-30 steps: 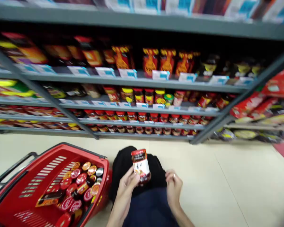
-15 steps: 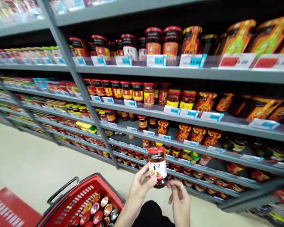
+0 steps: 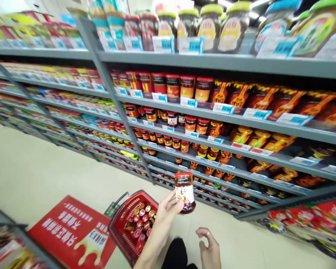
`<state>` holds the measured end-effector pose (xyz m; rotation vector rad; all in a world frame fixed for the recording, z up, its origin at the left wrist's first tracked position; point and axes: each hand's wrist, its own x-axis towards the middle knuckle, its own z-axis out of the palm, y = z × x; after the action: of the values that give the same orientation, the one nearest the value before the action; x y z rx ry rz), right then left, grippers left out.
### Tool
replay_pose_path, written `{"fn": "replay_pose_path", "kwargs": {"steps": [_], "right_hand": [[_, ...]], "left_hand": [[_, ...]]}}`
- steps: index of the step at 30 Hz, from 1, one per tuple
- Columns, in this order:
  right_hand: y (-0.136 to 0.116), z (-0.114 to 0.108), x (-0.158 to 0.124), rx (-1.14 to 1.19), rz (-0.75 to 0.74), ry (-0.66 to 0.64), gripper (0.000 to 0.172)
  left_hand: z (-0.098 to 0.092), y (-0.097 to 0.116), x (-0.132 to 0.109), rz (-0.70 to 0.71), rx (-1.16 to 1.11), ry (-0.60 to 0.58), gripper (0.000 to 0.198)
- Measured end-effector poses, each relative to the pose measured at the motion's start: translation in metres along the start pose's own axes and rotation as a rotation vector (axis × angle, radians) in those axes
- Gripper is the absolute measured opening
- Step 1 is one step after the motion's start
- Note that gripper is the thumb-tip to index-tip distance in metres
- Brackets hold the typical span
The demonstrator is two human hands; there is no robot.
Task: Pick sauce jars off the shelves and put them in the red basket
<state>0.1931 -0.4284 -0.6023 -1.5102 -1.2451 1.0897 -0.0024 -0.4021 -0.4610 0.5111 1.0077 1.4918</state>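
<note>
My left hand (image 3: 168, 209) grips a glass jar of dark sauce (image 3: 184, 193) with a red lid and a white label bearing dark characters. The jar is nearly upright in front of the lower shelves. Apart from it, below and to the right, my right hand (image 3: 208, 244) holds nothing; its fingers are curved and spread from the thumb, with a ring on one. Left of my left arm stands a red shopping basket (image 3: 120, 216) with several lidded jars (image 3: 142, 220) inside.
Grey store shelves (image 3: 162, 102) packed with jars and price tags run across the view. A red floor poster (image 3: 70, 228) lies left of the basket. Another shelf (image 3: 14, 235) edges the lower left, and red packages (image 3: 310, 220) stand at the right.
My right hand has come away from the jar and moved down. The view has tilted up and widened, showing the top shelf and more floor. My left hand keeps the jar.
</note>
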Motion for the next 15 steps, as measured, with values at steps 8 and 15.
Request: {"fn": "replay_pose_path", "kwargs": {"steps": [8,15], "right_hand": [[-0.062,0.023,-0.035,0.036,-0.079,0.010,0.030],[-0.075,0.041,-0.061,0.116,-0.178,0.321,0.018]], "left_hand": [[-0.046,0.046,-0.059,-0.023,0.020,0.074,0.082],[-0.078,0.094,-0.060,-0.008,0.022,-0.064,0.075]]}}
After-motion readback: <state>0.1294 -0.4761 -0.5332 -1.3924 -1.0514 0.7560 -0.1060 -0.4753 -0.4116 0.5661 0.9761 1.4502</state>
